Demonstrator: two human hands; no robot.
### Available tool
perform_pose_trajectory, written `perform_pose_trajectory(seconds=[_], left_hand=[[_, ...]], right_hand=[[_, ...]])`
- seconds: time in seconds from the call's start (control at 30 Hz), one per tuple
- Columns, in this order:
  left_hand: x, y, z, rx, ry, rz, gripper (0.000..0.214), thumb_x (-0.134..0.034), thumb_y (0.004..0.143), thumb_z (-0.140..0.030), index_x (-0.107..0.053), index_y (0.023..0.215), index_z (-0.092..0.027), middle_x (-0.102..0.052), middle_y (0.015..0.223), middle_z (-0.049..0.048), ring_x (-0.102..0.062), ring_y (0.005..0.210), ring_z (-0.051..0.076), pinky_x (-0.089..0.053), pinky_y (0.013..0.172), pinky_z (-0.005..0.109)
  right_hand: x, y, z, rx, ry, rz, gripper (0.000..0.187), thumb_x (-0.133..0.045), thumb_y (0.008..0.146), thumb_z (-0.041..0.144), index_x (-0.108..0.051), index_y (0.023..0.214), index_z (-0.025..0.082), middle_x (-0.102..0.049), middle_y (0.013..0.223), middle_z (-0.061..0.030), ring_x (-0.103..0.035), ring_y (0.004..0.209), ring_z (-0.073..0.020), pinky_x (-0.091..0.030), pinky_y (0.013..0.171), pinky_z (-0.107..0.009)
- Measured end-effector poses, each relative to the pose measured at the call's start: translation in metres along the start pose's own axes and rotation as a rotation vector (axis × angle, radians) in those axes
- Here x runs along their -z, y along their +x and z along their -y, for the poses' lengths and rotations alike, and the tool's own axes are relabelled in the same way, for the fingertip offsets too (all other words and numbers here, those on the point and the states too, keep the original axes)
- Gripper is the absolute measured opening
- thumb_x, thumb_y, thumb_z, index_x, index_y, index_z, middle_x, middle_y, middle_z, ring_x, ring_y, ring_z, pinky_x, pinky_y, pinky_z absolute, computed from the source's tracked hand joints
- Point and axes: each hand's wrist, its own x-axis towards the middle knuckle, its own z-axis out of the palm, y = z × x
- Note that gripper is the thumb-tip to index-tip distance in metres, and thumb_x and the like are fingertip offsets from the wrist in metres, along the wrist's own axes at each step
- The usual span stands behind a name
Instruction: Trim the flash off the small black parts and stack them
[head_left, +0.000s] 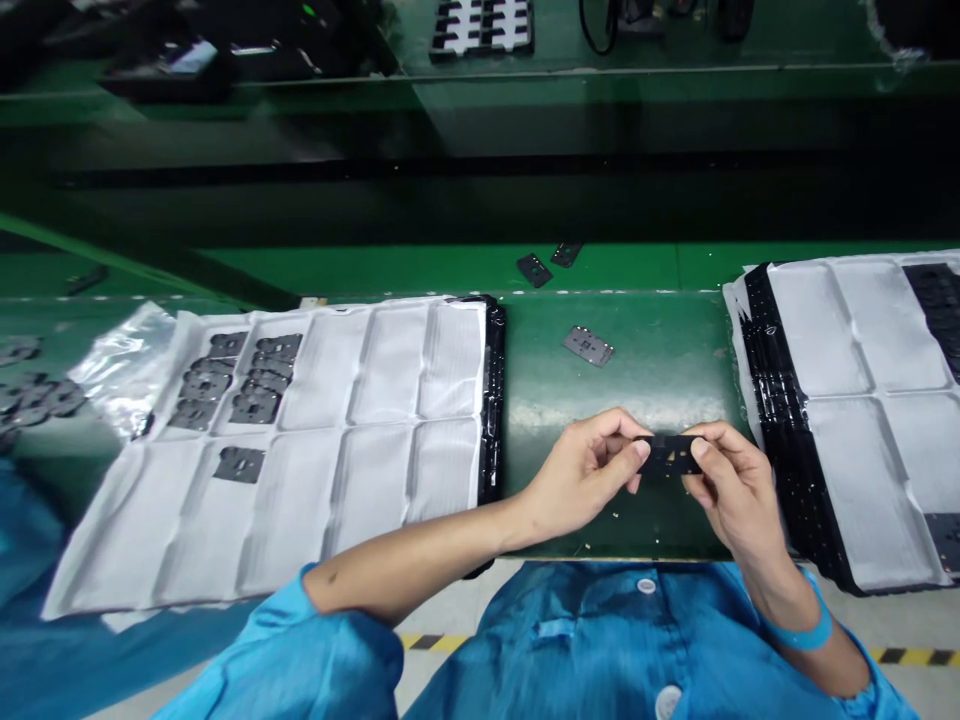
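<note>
Between my two hands, above the green bench near its front edge, is a small flat black plastic plate (670,455) with cut-outs. My left hand (589,465) pinches its left end between thumb and fingers. On the right end, my right hand (731,480) grips it the same way, fingers partly hidden behind. Beyond the hands, a similar dark plate (589,345) lies flat on the green bench (622,395). Farther back are two more small black plates, one (534,269) beside the other (565,253).
To the left, a black tray with a white cloth-lined compartment surface (390,470) bears several black plates (259,390). Another lined tray (862,420) stands at right. A clear plastic bag (124,365) and loose black parts (37,398) lie far left. A raised shelf (675,80) crosses the back.
</note>
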Motion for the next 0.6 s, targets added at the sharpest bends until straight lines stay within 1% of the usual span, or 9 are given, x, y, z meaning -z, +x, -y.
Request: perform_pose_trajectory(seconds=[0.07,0.17,0.3,0.43,0.53,0.6], left_hand=[[0.003,0.0,-0.002,0.056,-0.007,0.013,0.038,-0.068,0.098,-0.053,-0.06,0.097,-0.016,-0.063,0.068,-0.0018,-0.051,0.052,0.008,-0.039,0.051,0.021],[0.006,0.0,-0.004,0.104,-0.029,0.039,0.036,-0.071,0.096,-0.051,-0.06,0.099,-0.016,-0.065,0.067,-0.0016,-0.052,0.052,0.008,-0.041,0.052,0.02],[0.009,0.0,-0.008,0.121,-0.057,0.077,0.029,-0.07,0.096,-0.042,-0.062,0.103,-0.015,-0.068,0.068,-0.001,-0.054,0.054,0.008,-0.043,0.054,0.021],[0.012,0.003,-0.009,0.14,-0.081,0.094,0.015,-0.065,0.097,-0.03,-0.062,0.1,-0.015,-0.068,0.065,-0.0016,-0.052,0.05,0.007,-0.041,0.053,0.02],[0.014,0.005,-0.008,0.162,-0.094,0.087,0.01,-0.061,0.097,-0.026,-0.062,0.097,-0.016,-0.068,0.064,-0.002,-0.052,0.048,0.007,-0.039,0.051,0.019],[0.016,0.006,-0.007,0.173,-0.097,0.063,0.011,-0.058,0.098,-0.025,-0.062,0.094,-0.016,-0.068,0.063,-0.0022,-0.052,0.046,0.007,-0.038,0.05,0.018]], right_hand=[[0.002,-0.002,0.002,-0.007,-0.027,0.041,0.019,-0.072,0.101,0.038,-0.074,0.099,0.019,-0.055,0.066,0.0056,-0.045,0.044,-0.0055,-0.031,0.043,-0.02],[0.004,-0.003,0.001,-0.012,-0.075,0.05,0.017,-0.071,0.103,0.036,-0.073,0.103,0.019,-0.054,0.065,0.0059,-0.048,0.046,-0.007,-0.034,0.046,-0.022],[0.005,-0.004,-0.003,-0.032,-0.111,0.035,0.018,-0.071,0.103,0.038,-0.071,0.103,0.02,-0.055,0.064,0.0061,-0.046,0.045,-0.0071,-0.031,0.046,-0.022],[0.005,-0.004,-0.003,-0.044,-0.158,0.028,0.018,-0.071,0.104,0.038,-0.069,0.103,0.021,-0.053,0.061,0.0068,-0.045,0.046,-0.0079,-0.031,0.047,-0.023],[0.004,-0.004,-0.001,-0.036,-0.218,0.031,0.018,-0.07,0.104,0.039,-0.07,0.104,0.021,-0.052,0.059,0.0071,-0.044,0.046,-0.0079,-0.031,0.047,-0.022],[0.001,-0.003,0.0,-0.026,-0.276,0.036,0.019,-0.069,0.104,0.039,-0.069,0.105,0.02,-0.053,0.058,0.0071,-0.044,0.045,-0.0081,-0.032,0.046,-0.022]])
